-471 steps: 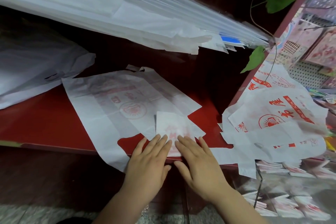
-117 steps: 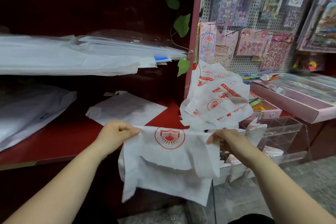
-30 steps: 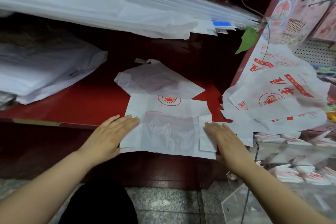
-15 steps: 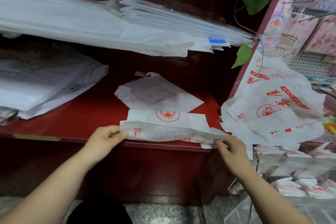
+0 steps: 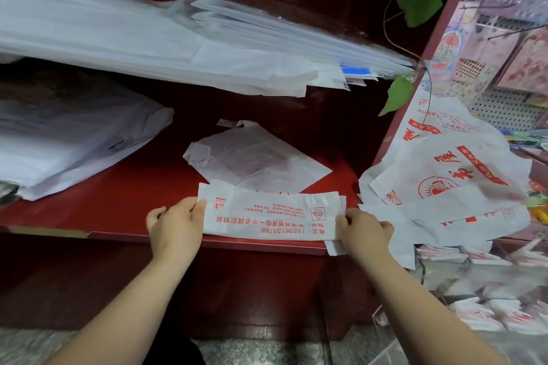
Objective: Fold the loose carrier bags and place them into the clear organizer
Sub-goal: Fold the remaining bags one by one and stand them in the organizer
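A white carrier bag [image 5: 272, 216] with red print lies on the red shelf [image 5: 89, 201] as a long strip folded lengthwise, its near side at the shelf's front edge. The print faces up and reads upside down to the camera. The left hand [image 5: 175, 225] holds the strip's left end, its grip closed on the edge with curled fingers on top. The right hand [image 5: 364, 231] holds the right end the same way, its grip pinching the plastic where a few layers stick out past the fold. Both forearms reach in from below.

Just behind the strip, and partly under it, a second thin bag [image 5: 255, 154] lies flat and loose. To the right, a heap of loose printed bags [image 5: 444, 184] spills over the clear organizer [image 5: 439, 272], whose compartments hold small folded bags [image 5: 480, 314]. A stack of white bags [image 5: 59, 133] rests at the left of the shelf. A longer stack of plastic sheets [image 5: 148, 38] sits above it. A green leaf [image 5: 396, 95] hangs by the shelf's right post.
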{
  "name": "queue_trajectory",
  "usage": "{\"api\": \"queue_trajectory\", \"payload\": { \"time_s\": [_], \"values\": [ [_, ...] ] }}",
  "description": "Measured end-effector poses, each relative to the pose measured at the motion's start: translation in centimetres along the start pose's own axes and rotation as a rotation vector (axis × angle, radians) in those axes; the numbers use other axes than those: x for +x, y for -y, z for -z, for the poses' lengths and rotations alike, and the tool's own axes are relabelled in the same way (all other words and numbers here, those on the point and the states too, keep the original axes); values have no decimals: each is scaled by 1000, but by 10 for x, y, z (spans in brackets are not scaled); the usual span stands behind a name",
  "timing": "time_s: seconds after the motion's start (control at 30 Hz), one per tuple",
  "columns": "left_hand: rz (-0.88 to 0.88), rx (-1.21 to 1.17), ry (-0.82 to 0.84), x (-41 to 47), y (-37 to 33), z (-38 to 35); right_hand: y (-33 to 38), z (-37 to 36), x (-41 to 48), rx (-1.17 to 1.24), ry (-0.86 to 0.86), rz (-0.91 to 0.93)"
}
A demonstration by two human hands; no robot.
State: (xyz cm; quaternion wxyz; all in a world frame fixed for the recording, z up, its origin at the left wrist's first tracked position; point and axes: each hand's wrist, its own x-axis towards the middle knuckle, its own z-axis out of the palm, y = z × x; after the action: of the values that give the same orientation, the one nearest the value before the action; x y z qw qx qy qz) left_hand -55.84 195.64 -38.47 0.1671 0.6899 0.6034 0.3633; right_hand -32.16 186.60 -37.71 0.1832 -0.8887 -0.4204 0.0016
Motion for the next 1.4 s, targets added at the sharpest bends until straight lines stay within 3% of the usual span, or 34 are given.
{"api": "queue_trajectory", "payload": {
  "time_s": [0.13,0.33,0.6,0.93,1.0,1.1,1.23,1.4],
  "values": [
    [-5,171,-16,1,1,-1,6,-1,1,-91,-13,9],
    [7,201,-50,4,3,-7,7,-4,2,-138,-30,1],
    [53,-47,-90,2,-1,0,10,5,11,-131,-10,45],
    [-31,-30,180,11,3,-2,17,3,24,-177,16,51],
    [-60,65,201,16,3,0,17,3,27,-146,22,32],
    [-117,363,130,18,4,6,18,3,29,-143,33,13],
    [-345,347,-49,10,-1,-5,19,1,31,-170,35,-5],
    [-316,447,378,12,-17,-23,22,-1,33,-214,46,-13]
  ]
}}
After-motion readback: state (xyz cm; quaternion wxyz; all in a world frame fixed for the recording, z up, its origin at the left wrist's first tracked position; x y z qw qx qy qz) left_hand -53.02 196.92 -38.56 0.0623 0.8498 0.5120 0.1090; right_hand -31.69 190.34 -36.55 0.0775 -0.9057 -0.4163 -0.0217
